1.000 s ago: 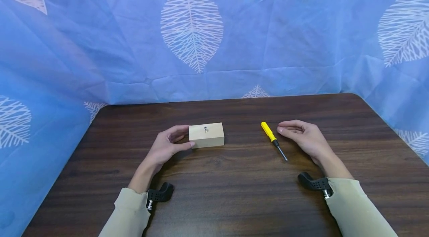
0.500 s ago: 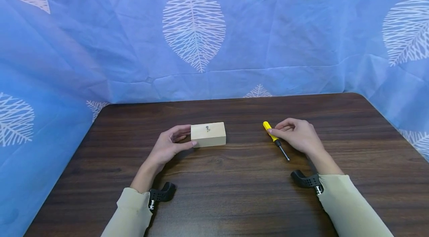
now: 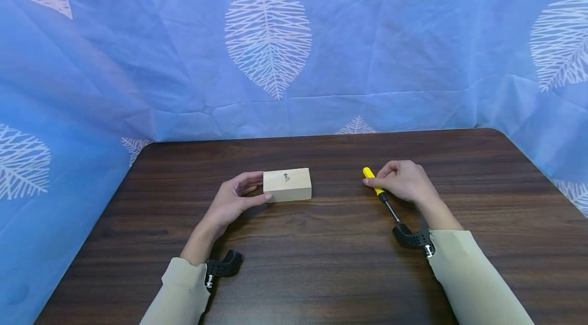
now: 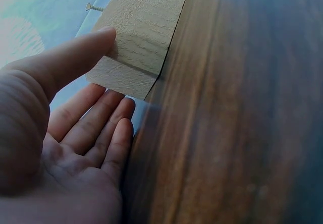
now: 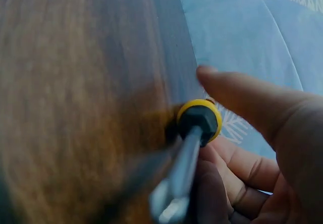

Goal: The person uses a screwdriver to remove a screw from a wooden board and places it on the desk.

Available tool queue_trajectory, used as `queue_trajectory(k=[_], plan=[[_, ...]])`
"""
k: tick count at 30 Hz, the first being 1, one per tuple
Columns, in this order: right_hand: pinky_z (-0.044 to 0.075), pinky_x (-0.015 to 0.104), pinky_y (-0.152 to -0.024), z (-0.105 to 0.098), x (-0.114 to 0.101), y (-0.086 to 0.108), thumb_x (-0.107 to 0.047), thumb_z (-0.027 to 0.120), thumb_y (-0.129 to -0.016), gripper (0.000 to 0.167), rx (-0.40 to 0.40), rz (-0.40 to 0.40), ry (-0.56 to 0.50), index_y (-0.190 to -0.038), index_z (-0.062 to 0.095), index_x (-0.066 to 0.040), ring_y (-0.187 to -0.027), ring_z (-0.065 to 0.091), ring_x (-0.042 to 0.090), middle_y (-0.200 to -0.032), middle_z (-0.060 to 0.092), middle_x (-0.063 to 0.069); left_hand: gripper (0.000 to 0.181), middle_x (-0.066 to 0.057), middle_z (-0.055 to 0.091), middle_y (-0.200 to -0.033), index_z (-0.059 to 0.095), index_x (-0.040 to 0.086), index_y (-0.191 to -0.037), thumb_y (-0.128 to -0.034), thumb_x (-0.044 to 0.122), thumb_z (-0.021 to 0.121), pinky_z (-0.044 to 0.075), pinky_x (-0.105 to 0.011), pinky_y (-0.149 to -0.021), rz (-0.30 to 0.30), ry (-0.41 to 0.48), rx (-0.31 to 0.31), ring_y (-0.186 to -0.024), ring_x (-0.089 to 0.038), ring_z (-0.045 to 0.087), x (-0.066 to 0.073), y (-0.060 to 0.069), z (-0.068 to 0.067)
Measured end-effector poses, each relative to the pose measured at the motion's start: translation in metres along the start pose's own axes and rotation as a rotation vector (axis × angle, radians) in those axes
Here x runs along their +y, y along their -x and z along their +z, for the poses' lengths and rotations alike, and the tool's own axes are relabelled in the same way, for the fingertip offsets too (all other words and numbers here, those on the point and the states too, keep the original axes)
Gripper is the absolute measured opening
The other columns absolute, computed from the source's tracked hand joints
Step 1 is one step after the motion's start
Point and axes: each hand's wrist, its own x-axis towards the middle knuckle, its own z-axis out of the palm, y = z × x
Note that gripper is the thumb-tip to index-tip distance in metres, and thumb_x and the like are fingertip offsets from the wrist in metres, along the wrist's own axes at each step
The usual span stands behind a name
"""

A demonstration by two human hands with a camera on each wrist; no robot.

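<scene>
A pale wooden block (image 3: 287,185) lies on the table, with a small screw (image 3: 286,177) standing up out of its top face. My left hand (image 3: 229,202) holds the block's left end, thumb on the near side. In the left wrist view the fingers (image 4: 93,118) extend past the block's end, and their contact behind it is partly hidden. To the right is a screwdriver (image 3: 381,192) with a yellow handle, black collar and metal shaft, its tip pointing toward the person. My right hand (image 3: 406,182) grips the handle, thumb across it and fingers on its other side.
The dark wood-grain table (image 3: 303,264) reaches back to a blue curtain (image 3: 184,59) printed with white leaves. Black wrist mounts (image 3: 224,264) stick out from both sleeves. A stretch of tabletop separates the block from the screwdriver.
My right hand has moved left from beside the screwdriver and taken hold of its handle. The left hand stays at the block. The head view has shifted slightly.
</scene>
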Motion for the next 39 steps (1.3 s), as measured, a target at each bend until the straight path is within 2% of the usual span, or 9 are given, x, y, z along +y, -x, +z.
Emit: queue_trajectory(k=[8,11,14,19,23,28,34,39], plan=[[0.047,0.03,-0.064,-0.001,-0.003,-0.002,-0.053,0.077,-0.096,0.048,-0.004,-0.011,0.023,-0.105,0.077,-0.006,-0.079,0.062,0.023,-0.095,0.075,0.009,0.062,-0.007,0.064,-0.153,0.063,0.021,-0.149,-0.0921,0.026,0.088,0.043,-0.055,-0.126,0.009,0.006,0.01,-0.146,-0.032,0.057,0.001,-0.002,0.0],[0.047,0.03,-0.065,-0.001,-0.002,-0.002,-0.05,0.074,-0.098,0.046,-0.014,-0.004,0.005,-0.109,0.078,-0.006,-0.081,0.061,0.023,-0.098,0.074,0.01,0.063,-0.007,0.063,-0.153,0.063,0.021,-0.149,-0.0921,0.027,0.088,0.043,-0.055,-0.126,-0.004,0.01,0.011,-0.146,-0.032,0.056,0.0,-0.002,0.0],[0.049,0.031,-0.067,-0.002,0.002,-0.002,-0.049,0.071,-0.102,0.048,-0.038,-0.004,-0.058,-0.117,0.077,-0.003,-0.084,0.062,0.023,-0.101,0.074,0.01,0.063,-0.007,0.064,-0.153,0.063,0.021,-0.15,-0.0922,0.027,0.088,0.043,-0.055,-0.126,-0.001,0.011,0.009,-0.146,-0.032,0.057,-0.001,-0.001,0.0],[0.062,0.027,-0.076,-0.004,0.005,-0.003,-0.049,0.069,-0.104,0.06,-0.092,0.016,-0.299,-0.131,0.069,0.004,-0.086,0.069,0.015,-0.101,0.073,0.004,0.062,-0.007,0.064,-0.152,0.063,0.022,-0.149,-0.0923,0.027,0.088,0.044,-0.054,-0.126,0.017,0.004,0.004,-0.146,-0.032,0.057,-0.002,0.0,0.0],[0.066,0.024,-0.085,-0.001,0.006,-0.003,-0.044,0.069,-0.106,0.061,-0.12,0.037,-0.552,-0.139,0.06,0.007,-0.088,0.073,0.006,-0.103,0.07,-0.001,0.063,-0.007,0.064,-0.153,0.063,0.021,-0.149,-0.0921,0.027,0.088,0.044,-0.054,-0.126,0.014,0.004,0.003,-0.146,-0.032,0.057,-0.001,-0.001,0.0],[0.064,0.022,-0.091,0.004,0.006,-0.002,-0.035,0.068,-0.108,0.053,-0.135,-0.001,-0.793,-0.141,0.055,0.004,-0.095,0.072,0.004,-0.107,0.07,-0.005,0.063,-0.007,0.064,-0.153,0.063,0.02,-0.149,-0.0921,0.028,0.088,0.044,-0.054,-0.125,0.006,0.008,-0.002,-0.146,-0.032,0.056,-0.001,-0.001,0.001],[0.063,0.02,-0.095,0.007,-0.004,0.001,-0.028,0.068,-0.108,0.034,-0.168,-0.053,-1.056,-0.134,0.061,-0.006,-0.101,0.07,0.006,-0.115,0.068,-0.004,0.064,-0.007,0.063,-0.154,0.063,0.02,-0.149,-0.0916,0.028,0.089,0.044,-0.055,-0.125,0.015,0.01,0.004,-0.146,-0.032,0.056,-0.001,-0.001,0.001],[0.062,0.02,-0.096,0.01,-0.025,0.003,-0.021,0.067,-0.109,0.013,-0.153,-0.112,-1.182,-0.121,0.069,-0.015,-0.102,0.069,0.007,-0.119,0.066,-0.003,0.063,-0.007,0.064,-0.153,0.064,0.021,-0.149,-0.0917,0.028,0.089,0.044,-0.056,-0.125,0.02,0.016,0.01,-0.146,-0.033,0.056,-0.001,0.0,0.002]])
